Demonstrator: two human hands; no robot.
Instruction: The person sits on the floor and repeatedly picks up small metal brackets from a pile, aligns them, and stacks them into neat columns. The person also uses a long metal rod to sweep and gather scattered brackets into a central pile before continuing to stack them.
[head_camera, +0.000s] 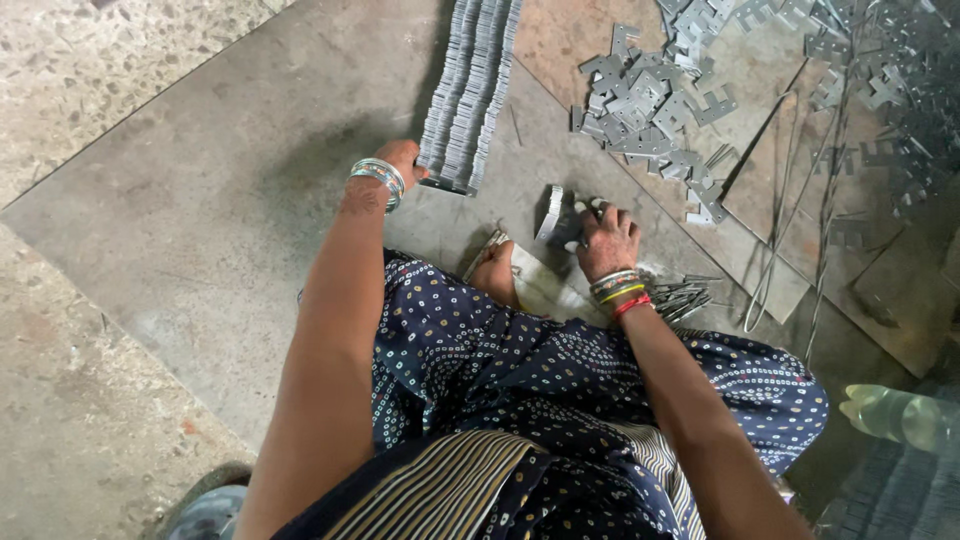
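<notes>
Sitting on the floor, the person works over a large grey metal sheet (230, 210) that serves as the landmark for all that follows. It lies flat on a speckled stone floor (70, 60) and carries every item noted below.

On the sheet's far middle part runs a long stacked row of flat metal plates (470, 90), set on edge and packed face to face. The left hand (400, 158) rests at the near end of this row, its fingers against the last plates; the fingers are hidden behind the row, so whether it grips or merely presses cannot be told. Bangles sit on that wrist.

Towards the sheet's far right side lies a loose pile of notched metal brackets (650, 110), with further brackets scattered beyond it and several thin wire rods (790, 210) lying just beside the pile.

Near the sheet's front edge, close to the person's knees, stands a small bunch of plates (556, 213). The right hand (606, 240) lies directly on top of this bunch, fingers curled down and closed around it. A bundle of short wire pins (685, 296) lies just right of that wrist.

At the sheet's near right corner a clear plastic bottle (900, 415) lies on its side.
</notes>
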